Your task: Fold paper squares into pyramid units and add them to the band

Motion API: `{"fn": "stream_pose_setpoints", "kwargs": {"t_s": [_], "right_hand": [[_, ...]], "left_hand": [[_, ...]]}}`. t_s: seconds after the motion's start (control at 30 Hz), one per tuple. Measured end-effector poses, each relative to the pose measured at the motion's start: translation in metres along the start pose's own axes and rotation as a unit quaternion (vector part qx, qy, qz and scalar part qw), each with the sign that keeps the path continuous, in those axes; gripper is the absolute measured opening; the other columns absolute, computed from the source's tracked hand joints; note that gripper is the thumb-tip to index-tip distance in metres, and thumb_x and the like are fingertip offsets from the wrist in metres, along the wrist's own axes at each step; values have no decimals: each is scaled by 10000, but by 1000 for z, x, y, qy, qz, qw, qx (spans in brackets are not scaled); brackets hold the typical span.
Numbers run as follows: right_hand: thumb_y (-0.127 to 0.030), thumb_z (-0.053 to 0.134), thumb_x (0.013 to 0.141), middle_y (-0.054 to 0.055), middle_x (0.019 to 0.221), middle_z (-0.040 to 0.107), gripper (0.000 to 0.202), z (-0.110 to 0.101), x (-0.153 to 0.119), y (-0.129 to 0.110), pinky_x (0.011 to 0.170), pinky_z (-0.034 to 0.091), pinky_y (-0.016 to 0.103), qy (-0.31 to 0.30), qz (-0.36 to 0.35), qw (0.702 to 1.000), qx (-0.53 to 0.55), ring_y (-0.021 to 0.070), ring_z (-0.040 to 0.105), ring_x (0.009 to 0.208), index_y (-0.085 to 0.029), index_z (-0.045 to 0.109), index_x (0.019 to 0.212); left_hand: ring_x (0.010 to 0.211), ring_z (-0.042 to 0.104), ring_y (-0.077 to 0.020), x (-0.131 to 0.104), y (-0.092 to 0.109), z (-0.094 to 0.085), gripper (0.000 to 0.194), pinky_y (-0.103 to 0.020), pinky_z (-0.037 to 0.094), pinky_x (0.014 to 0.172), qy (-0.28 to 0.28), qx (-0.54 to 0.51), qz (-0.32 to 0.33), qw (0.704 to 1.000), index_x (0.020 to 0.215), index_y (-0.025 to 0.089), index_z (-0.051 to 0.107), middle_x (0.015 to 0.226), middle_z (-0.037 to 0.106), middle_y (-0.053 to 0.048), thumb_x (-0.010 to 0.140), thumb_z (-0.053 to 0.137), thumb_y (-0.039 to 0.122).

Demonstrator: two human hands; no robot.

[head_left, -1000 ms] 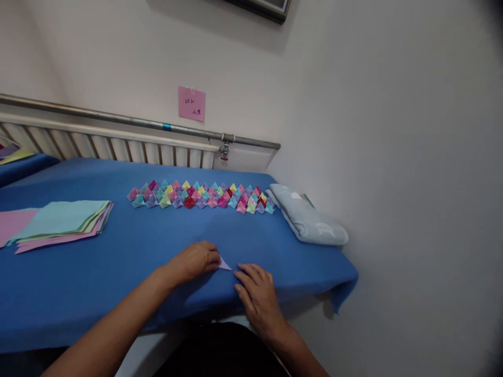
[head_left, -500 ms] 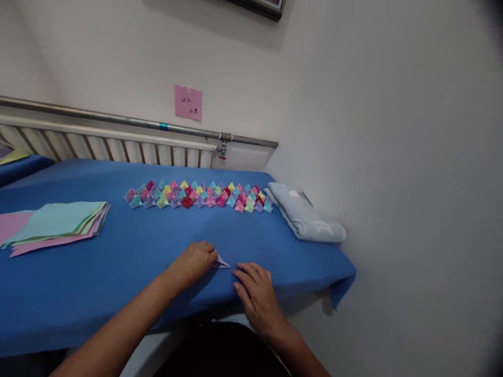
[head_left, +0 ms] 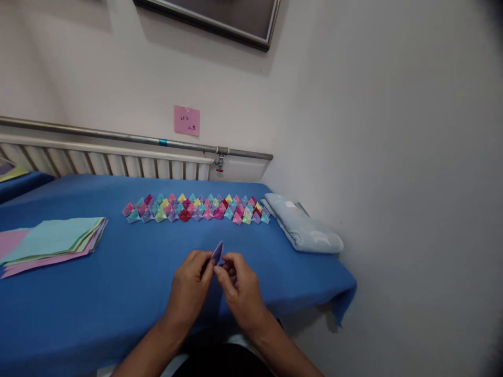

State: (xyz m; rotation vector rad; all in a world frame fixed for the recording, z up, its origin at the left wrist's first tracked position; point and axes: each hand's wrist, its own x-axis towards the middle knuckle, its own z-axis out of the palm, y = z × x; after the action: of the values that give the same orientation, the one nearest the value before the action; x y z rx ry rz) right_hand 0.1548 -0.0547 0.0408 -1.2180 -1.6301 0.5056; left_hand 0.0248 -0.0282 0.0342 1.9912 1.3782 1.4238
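Observation:
A folded piece of purple paper (head_left: 217,253) stands raised over the blue cloth, its pointed end up. My left hand (head_left: 190,285) pinches it from the left between thumb and fingers. From the right, my right hand (head_left: 241,288) meets it with curled fingers, the thumb tip at the paper's lower part. My fingers hide that lower part. Beyond the hands, rows of small folded paper pieces (head_left: 196,208) in pink, teal, yellow, red and purple stand close together.
A stack of coloured paper sheets (head_left: 58,235) lies on the blue cloth (head_left: 129,283) at left. A folded light-blue blanket (head_left: 304,225) rests at right by the wall. Behind the table run a radiator (head_left: 149,166) and a pipe with a valve (head_left: 220,161).
The purple paper has been lifted off the cloth and turned upright. My right hand has moved left from the tabletop to the paper. The view has tilted up.

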Motion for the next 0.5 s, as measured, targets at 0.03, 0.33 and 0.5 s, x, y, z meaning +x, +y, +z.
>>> {"fn": "stream_pose_setpoints", "kwargs": {"t_s": [0.03,0.33,0.5], "right_hand": [[-303,545,902,8,808,614,139,2,1,1,662,472,256,0,8,1000,8,143,588,711,-193,559,986],[-290,533,893,24,852,638,120,2,-2,-2,657,498,236,6,8,999,49,133,615,719,-190,552,956],[-305,543,894,23,850,652,142,0,1,-3,648,507,231,-2,15,998,58,134,635,721,-192,555,979]], "left_hand": [[764,640,-169,-1,1,0,210,-274,488,705,21,-19,-5,1000,885,201,677,831,678,-32,859,485,283],[746,642,-166,-5,5,0,189,-267,499,674,36,-41,-21,998,879,215,684,819,676,-21,865,511,289],[767,642,-169,-13,9,6,190,-281,516,703,48,-28,31,998,938,210,665,848,673,-26,881,485,235]]}}
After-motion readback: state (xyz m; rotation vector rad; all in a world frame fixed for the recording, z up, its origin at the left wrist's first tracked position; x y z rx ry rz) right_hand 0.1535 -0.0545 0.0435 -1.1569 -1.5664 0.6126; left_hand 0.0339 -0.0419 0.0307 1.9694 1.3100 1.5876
